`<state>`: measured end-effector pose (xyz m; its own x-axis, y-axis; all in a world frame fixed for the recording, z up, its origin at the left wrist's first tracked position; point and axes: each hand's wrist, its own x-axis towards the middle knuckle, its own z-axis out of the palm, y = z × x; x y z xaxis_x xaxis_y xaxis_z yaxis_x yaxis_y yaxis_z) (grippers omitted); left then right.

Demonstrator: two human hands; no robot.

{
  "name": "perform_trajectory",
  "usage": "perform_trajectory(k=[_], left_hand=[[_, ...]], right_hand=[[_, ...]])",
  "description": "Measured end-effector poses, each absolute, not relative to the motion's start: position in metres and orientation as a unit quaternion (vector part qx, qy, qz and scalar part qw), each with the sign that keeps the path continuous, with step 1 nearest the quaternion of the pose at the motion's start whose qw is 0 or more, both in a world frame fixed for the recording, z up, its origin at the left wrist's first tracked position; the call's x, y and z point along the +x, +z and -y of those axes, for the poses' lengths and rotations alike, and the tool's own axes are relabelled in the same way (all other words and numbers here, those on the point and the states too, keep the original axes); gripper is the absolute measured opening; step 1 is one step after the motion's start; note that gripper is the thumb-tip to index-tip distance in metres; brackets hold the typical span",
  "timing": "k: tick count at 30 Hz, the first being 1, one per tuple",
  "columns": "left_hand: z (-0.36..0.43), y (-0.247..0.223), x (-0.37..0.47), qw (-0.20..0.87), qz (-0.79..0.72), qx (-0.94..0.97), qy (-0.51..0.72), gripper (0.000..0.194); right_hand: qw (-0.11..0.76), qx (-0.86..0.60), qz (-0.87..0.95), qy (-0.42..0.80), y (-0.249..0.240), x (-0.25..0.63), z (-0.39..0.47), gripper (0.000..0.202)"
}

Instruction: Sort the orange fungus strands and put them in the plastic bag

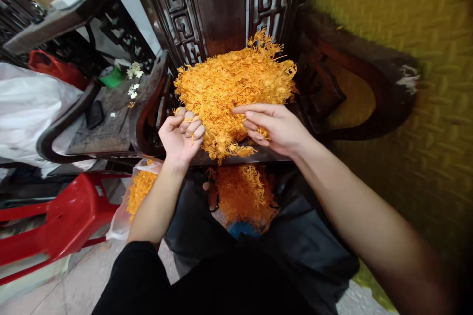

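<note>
A big heap of tangled orange strands (236, 78) lies on the seat of a dark carved wooden chair (221, 15). My left hand (183, 135), palm up at the heap's front left edge, has its fingers curled round a few orange strands. At the front right of the heap is my right hand (271, 128), with the index finger stretched toward the strands and the other fingers bent over a small orange piece. More orange strands (246, 192) fill a blue container (242, 229) between my knees.
Left of my left arm, a clear plastic bag (120, 219) holds orange strands beside a red plastic stool (74, 211). A second wooden chair (107, 130) carries a phone (95, 114), a green roll (111, 77) and white flowers (133, 90).
</note>
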<state>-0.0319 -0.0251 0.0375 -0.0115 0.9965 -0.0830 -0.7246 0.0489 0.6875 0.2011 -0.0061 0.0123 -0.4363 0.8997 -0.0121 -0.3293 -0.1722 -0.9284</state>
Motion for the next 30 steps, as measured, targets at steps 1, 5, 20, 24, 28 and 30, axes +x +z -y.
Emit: perform_trajectory(k=[1,5,20,24,28,30], left_hand=[[0.026,0.038,-0.031,0.660,-0.293,0.239,0.649,0.029],[0.031,0.040,-0.026,0.683,-0.266,0.244,0.635,0.030],[0.022,0.029,-0.064,0.581,-0.493,0.401,0.509,0.033],[0.024,0.020,-0.064,0.408,-0.537,0.507,0.537,0.026],[0.039,0.018,-0.043,0.463,-0.497,0.594,0.431,0.029],[0.043,0.015,-0.031,0.516,-0.471,0.591,0.404,0.032]], right_hand=[[0.433,-0.331,0.516,0.661,0.010,0.198,0.007,0.032],[0.387,-0.393,0.686,0.475,-0.001,0.180,0.010,0.037],[0.548,-0.363,0.751,0.070,0.004,0.199,0.011,0.021],[0.476,-0.302,0.824,0.049,0.003,0.198,0.013,0.024],[0.414,-0.248,0.876,0.006,-0.002,0.185,0.017,0.027],[0.379,-0.245,0.893,0.001,-0.005,0.179,0.019,0.033]])
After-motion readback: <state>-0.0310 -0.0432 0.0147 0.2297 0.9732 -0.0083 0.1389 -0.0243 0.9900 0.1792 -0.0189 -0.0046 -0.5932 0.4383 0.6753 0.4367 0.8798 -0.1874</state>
